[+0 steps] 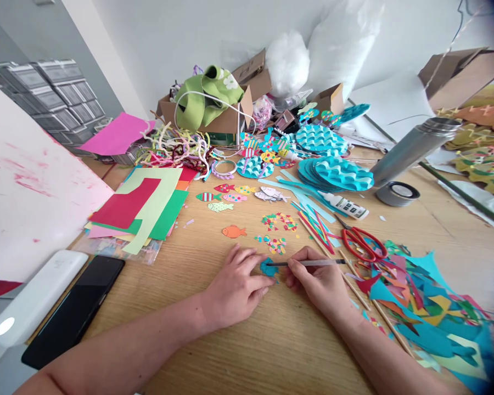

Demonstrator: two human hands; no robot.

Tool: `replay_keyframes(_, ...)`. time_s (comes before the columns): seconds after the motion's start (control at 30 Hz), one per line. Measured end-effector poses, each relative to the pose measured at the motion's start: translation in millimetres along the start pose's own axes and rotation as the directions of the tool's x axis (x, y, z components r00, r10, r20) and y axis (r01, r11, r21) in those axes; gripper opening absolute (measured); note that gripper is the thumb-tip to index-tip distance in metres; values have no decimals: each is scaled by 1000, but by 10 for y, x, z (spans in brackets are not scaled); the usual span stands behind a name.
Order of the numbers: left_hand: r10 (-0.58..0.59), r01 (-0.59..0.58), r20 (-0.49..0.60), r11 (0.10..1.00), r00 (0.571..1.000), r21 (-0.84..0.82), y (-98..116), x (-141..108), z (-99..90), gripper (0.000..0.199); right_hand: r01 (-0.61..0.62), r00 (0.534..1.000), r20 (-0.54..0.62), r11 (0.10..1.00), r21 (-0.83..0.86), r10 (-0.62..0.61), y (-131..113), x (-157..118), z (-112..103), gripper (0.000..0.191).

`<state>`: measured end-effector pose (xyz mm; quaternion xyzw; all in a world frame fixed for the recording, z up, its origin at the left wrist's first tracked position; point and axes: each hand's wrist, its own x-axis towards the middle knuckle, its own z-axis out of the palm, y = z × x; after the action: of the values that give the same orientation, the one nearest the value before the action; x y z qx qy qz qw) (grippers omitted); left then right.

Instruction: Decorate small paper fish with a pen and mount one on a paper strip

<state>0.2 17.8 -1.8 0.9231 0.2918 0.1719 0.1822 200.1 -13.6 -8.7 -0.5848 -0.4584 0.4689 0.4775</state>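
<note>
My left hand [236, 282] lies flat on the wooden table, its spread fingers at the edge of a small blue paper cutout [268, 267], probably a fish, partly covered by them. In my right hand [319, 282] a slim dark pen [323, 263] is pinched, lying nearly level, with its tip on the blue cutout. Just beyond my left fingers sits an orange paper fish [234, 231]. Small round paper dots [276, 244] and tiny triangular paper bits [280, 222] are heaped in front of my hands. Farther back lie several decorated paper fish [220, 207].
Red-handled scissors [364, 245], a glue bottle [348, 206] and thin wooden sticks [389, 323] lie right, beside paper scraps [432, 307]. Stacked blue wavy discs [341, 173] and a steel flask [415, 148] stand behind. Coloured sheets [142, 203] and a phone [76, 310] are left.
</note>
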Motion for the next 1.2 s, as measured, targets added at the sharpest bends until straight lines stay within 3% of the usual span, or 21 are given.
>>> replay_keyframes(1.2, 4, -4, -3, 1000, 1000, -13, -2, -5, 13, 23, -5, 1000, 18, 1000, 13, 5, -12, 6, 4, 36)
